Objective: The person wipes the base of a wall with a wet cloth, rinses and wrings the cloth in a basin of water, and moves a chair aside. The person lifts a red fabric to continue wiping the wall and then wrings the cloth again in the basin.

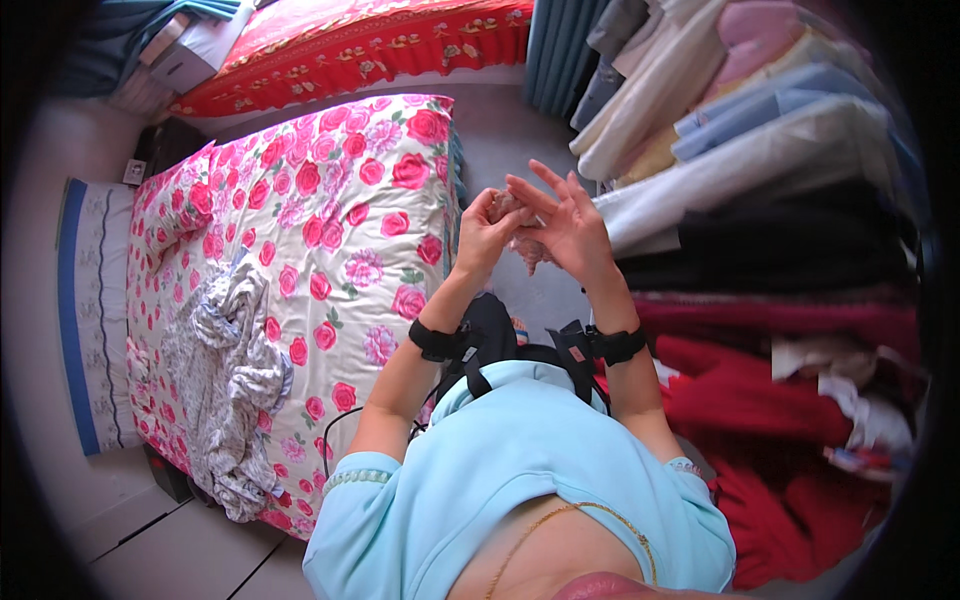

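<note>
Both hands are raised before me over the gap between the bed and the hanging clothes. A small crumpled pink cloth item, lacy or ruffled in texture, is bunched between them. My left hand pinches it with thumb and fingers. My right hand has its fingers spread, palm partly turned up, with its thumb against the item; whether it grips it is hard to tell. Part of the item is hidden behind the fingers. Black straps circle both forearms.
A bed with a rose-patterned sheet lies on the left, bearing a crumpled grey-white patterned cloth. Hanging garments crowd the right side, above red fabric. A red floral-covered surface and a teal curtain stand beyond.
</note>
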### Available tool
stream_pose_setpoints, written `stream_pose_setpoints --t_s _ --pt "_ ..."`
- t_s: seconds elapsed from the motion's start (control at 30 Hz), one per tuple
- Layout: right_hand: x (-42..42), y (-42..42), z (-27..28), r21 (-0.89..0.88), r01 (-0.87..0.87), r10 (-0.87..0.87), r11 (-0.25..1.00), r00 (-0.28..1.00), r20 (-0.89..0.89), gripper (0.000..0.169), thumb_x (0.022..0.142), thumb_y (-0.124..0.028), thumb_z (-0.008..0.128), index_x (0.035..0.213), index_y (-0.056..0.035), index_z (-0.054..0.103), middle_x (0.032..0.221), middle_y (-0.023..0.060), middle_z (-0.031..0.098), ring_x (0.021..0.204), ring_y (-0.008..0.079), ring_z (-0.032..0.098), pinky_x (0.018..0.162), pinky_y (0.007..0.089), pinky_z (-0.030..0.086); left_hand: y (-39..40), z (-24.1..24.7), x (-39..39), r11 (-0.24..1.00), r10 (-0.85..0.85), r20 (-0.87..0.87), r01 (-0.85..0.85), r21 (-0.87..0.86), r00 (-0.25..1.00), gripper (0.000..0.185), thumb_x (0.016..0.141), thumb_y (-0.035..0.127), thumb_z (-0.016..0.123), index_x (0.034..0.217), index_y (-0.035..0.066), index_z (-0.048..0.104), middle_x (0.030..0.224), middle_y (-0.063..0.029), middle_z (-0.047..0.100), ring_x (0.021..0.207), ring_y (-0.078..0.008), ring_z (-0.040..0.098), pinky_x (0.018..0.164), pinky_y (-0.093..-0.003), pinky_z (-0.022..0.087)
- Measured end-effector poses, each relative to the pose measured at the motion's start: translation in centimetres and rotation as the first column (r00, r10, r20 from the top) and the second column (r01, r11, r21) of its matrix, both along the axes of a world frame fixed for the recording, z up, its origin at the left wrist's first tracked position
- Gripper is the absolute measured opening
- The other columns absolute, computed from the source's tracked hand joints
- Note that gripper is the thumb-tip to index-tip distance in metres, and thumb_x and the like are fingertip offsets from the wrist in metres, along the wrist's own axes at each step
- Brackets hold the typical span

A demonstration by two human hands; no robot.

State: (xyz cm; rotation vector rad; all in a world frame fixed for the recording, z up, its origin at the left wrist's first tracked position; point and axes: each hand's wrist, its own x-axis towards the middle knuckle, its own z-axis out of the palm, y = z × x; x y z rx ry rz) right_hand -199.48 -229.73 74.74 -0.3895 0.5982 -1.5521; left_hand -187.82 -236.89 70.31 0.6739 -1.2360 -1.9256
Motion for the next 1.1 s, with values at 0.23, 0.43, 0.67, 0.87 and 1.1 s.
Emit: stream_pose_setpoints --t_s 0.23,0.43,0.67,0.87,1.1 --pt "-7.2 -10.7 -2.0 0.19 0.248 -0.086 0.95 0.792 -0.604 0.034 0.089 -0.032 0.041 0.109 -0.0055 0.048 0.109 0.0113 0.052 0.103 0.0198 0.048 0.085 0.0359 0.04 -14.2 -0.2 -5.1 0.94 0.075 -0.248 0.015 0.341 0.966 0.015 0.084 0.016 0.053 0.091 0.006 0.047 0.086 -0.0073 0.055 0.073 -0.0157 0.058 0.061 -0.0254 0.048" --pt "-9.5 -23.5 -1.5 0.132 0.018 0.019 0.991 0.962 -0.271 0.052 0.087 -0.048 0.036 0.116 -0.0047 0.041 0.11 0.0115 0.05 0.103 0.0135 0.048 0.083 0.0312 0.042 -22.0 2.4 -9.4 0.787 -0.088 -0.556 0.4 0.47 0.827 0.027 0.089 0.026 0.043 0.105 0.005 0.047 0.095 -0.009 0.055 0.087 -0.0168 0.056 0.076 -0.0315 0.046" --pt "-12.9 -34.8 -0.8 0.156 0.038 0.07 0.987 0.772 -0.632 0.041 0.092 -0.039 0.027 0.102 -0.0044 0.047 0.092 0.0102 0.055 0.084 0.0166 0.055 0.076 0.0284 0.046 -29.6 1.3 -17.4 0.981 0.195 0.023 -0.195 -0.009 0.981 0.026 0.09 0.02 0.037 0.104 0.0 0.046 0.091 -0.0079 0.052 0.085 -0.0142 0.051 0.075 -0.0256 0.041" --pt "-19.8 -43.8 -2.5 0.086 -0.014 0.073 0.996 0.668 -0.74 0.042 0.093 -0.037 0.024 0.102 -0.0038 0.048 0.09 0.0096 0.056 0.081 0.0167 0.056 0.075 0.0267 0.046 -38.8 -0.9 -23.6 0.928 0.256 0.197 -0.184 -0.324 0.946 0.026 0.089 0.017 0.035 0.1 -0.003 0.046 0.095 -0.0181 0.053 0.09 -0.0283 0.051 0.079 -0.0317 0.04" --pt "-30.0 -54.1 -1.4 0.12 -0.017 0.12 0.993 0.252 -0.96 0.032 0.091 -0.029 0.038 0.085 -0.0003 0.052 0.068 0.0022 0.052 0.06 0.0079 0.047 0.054 0.0227 0.041 -48.9 1.3 -29.9 0.918 0.32 0.156 -0.265 -0.296 0.934 0.021 0.087 0.015 0.041 0.094 -0.004 0.048 0.091 -0.0124 0.056 0.082 -0.0229 0.055 0.074 -0.0328 0.042"
